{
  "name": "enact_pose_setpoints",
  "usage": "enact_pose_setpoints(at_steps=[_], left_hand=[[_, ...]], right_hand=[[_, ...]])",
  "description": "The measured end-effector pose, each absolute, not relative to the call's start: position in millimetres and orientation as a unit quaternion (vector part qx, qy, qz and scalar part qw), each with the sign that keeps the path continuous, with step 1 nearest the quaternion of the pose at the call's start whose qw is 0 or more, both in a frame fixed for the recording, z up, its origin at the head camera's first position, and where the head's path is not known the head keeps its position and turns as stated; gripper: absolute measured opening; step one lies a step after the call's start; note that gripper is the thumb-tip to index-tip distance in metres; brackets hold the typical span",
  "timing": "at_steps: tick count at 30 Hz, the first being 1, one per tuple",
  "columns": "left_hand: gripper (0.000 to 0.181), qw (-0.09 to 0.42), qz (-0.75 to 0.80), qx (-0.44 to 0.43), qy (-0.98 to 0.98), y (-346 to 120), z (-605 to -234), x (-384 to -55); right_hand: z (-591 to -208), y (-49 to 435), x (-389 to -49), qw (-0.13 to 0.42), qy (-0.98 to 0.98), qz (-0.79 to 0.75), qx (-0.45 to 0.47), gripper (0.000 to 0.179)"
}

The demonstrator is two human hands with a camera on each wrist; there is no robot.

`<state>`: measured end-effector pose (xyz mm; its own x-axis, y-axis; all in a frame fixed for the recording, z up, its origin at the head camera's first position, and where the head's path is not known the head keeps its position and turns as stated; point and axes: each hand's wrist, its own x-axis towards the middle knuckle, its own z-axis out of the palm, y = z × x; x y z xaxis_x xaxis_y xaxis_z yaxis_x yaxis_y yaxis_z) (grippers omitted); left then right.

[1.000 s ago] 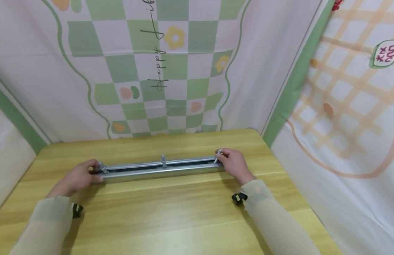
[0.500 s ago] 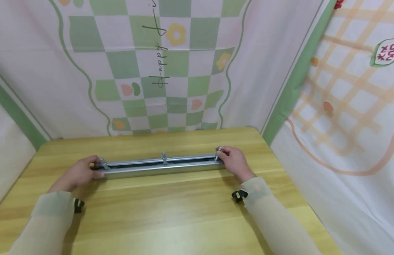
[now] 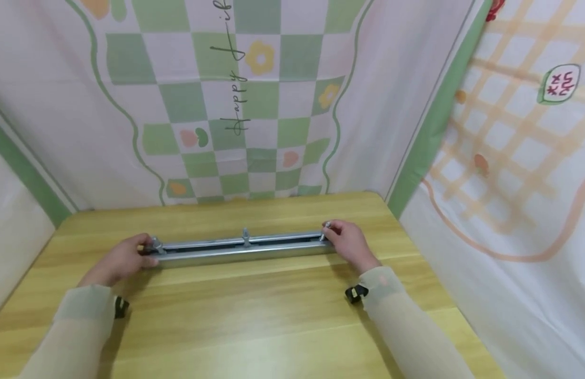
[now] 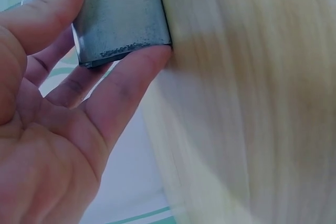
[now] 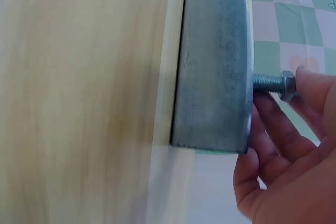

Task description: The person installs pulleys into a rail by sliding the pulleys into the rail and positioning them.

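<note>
A slotted metal channel (image 3: 245, 256) lies lengthwise across the wooden table in the head view. Three bolts rise from its slot: a left bolt (image 3: 157, 245), a middle bolt (image 3: 246, 238) and a right bolt (image 3: 323, 235). My left hand (image 3: 124, 259) holds the channel's left end. In the left wrist view, its thumb lies on the side of the channel (image 4: 121, 14) and a finger touches the end edge. My right hand (image 3: 348, 243) pinches the top of the right bolt. The right wrist view shows the thumb at the nut (image 5: 287, 86), other fingers curled beside the channel.
The wooden table (image 3: 254, 321) has rounded far corners. A printed cloth (image 3: 264, 100) with green checks hangs right behind it. Another patterned cloth (image 3: 510, 158) hangs along the right side.
My left hand has shifted slightly to the right, and the left and middle bolts sit a little further right. My right hand has stayed at the right bolt.
</note>
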<state>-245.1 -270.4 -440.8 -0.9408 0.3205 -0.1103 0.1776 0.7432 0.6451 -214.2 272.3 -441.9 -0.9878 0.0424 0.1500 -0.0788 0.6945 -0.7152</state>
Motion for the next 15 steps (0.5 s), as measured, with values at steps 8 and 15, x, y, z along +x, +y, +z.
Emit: enact_pose_setpoints(at_steps=[8, 15], left_hand=[[0.038, 0.065, 0.303, 0.127, 0.942, -276.3, -448.9, -228.4], [0.056, 0.028, 0.209, 0.125, 0.969, -250.7, -435.7, -205.3]], right_hand=[[-439.8, 287.2, -200.6, 0.064, -0.924, 0.376, -0.021, 0.050], [-414.3, 302.9, -169.1, 0.112, -0.964, 0.234, -0.062, 0.068]])
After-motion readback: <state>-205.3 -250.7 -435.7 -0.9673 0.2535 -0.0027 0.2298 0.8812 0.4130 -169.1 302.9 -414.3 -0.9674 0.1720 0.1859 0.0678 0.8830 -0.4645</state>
